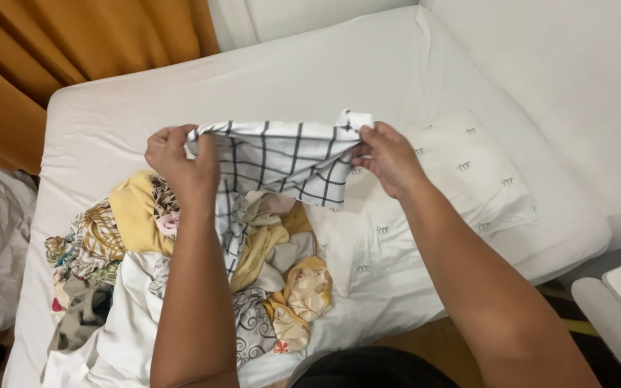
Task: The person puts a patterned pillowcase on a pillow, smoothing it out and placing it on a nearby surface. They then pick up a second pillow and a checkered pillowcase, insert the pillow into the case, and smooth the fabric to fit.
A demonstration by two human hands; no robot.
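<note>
White cloth with dark grid checks was held stretched left to right, top edge level, left hand and right hand each clamped on a corner, above heap of mixed clothes.

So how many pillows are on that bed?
1 that I can see: a white pillow with small grey marks, lying on the mattress just beyond the right hand. The clothes pile could hide another.

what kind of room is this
Most likely a bedroom: a mattress in a white sheet, a pillow on it, orange curtains behind, and a pile of laundry being sorted.
</note>
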